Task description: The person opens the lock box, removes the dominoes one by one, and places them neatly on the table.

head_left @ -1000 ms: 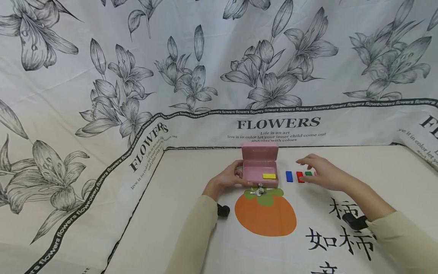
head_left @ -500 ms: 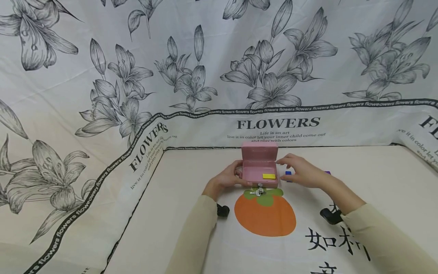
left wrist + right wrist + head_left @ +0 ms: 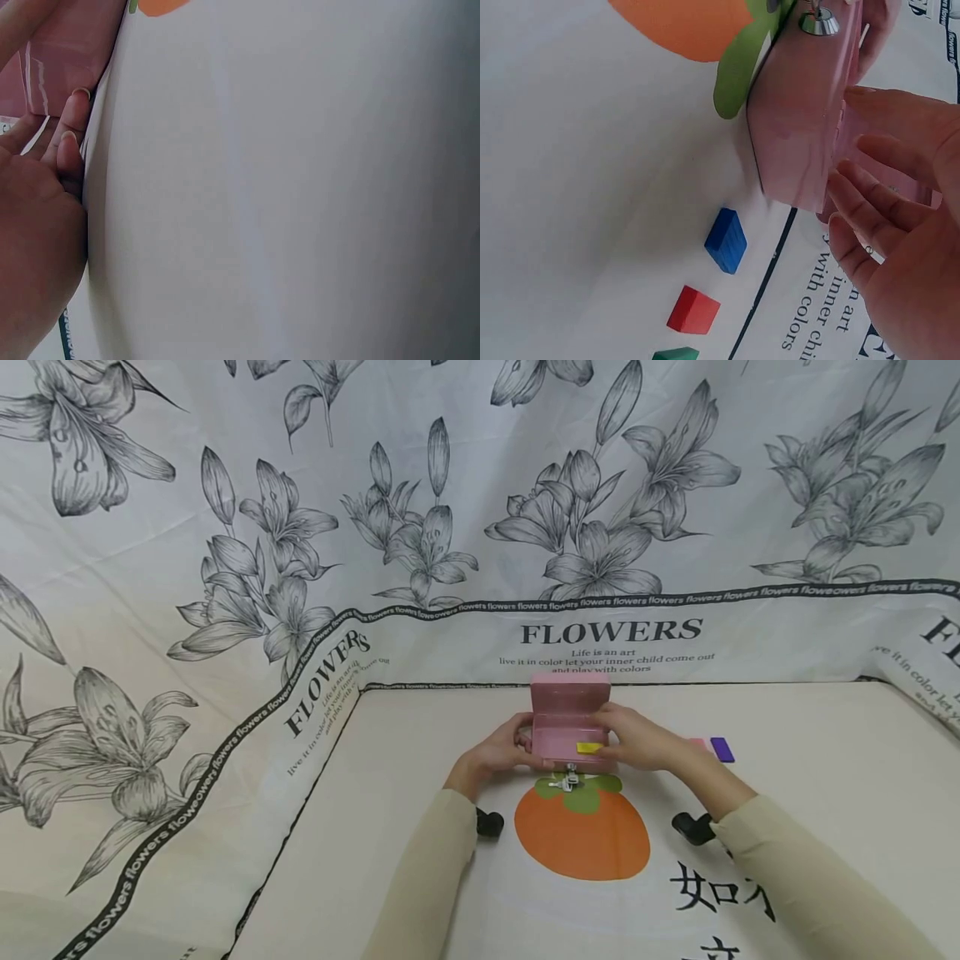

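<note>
A small pink box stands with its lid raised on the cloth. My left hand grips its left side, the thumb along the front edge; some left fingers touch the box wall in the left wrist view. A yellow block lies inside at the front right. My right hand reaches over the right wall, thumb at the yellow block's right end and forefinger apart from the thumb, farther back. In the right wrist view, the right hand's thumb and forefinger tips are hidden by the box.
Beside the box lie a blue block, a red block and a green block. Farther right are a pink block and a purple block. A key hangs at the box's front lock. Printed cloth rises behind.
My right hand has moved left from above the row of blocks to inside the pink box, uncovering the pink and purple blocks. My left hand and the box have stayed put.
</note>
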Demonstrator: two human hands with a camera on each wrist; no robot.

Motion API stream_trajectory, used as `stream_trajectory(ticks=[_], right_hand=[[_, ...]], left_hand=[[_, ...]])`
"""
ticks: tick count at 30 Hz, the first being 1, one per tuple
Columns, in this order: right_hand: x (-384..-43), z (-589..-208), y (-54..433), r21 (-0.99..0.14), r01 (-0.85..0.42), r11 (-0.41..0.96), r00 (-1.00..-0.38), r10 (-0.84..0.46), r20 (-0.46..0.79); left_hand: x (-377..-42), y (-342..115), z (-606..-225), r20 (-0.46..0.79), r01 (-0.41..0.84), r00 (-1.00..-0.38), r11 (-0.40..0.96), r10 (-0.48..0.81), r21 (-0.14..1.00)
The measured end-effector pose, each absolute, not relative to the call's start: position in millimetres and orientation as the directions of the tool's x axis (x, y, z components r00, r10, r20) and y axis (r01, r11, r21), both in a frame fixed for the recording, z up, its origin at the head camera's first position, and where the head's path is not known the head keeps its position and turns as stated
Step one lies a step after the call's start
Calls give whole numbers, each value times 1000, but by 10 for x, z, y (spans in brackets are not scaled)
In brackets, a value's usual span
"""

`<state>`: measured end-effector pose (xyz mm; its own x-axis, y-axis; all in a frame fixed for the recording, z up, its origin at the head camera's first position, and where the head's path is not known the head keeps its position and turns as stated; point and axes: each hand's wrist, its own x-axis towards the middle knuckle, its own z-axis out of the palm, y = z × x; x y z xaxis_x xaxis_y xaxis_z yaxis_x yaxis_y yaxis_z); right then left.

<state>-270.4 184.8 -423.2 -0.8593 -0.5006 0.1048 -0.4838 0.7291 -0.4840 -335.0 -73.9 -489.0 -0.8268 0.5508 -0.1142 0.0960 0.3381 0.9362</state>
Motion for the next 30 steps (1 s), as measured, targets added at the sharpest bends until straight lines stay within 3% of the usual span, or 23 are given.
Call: stream_trajectory(ticks=[17, 30], right_hand=[[-2846, -4336, 1669, -380, -426, 821, -887, -461, 0], [-2915, -4363, 1617, -401, -483, 778, -859, -511, 43]], left_hand=[[-3328, -750, -4867, -122, 100, -825, 354, 552, 930], [-3318, -758, -4839, -125, 90, -820, 341, 559, 936]])
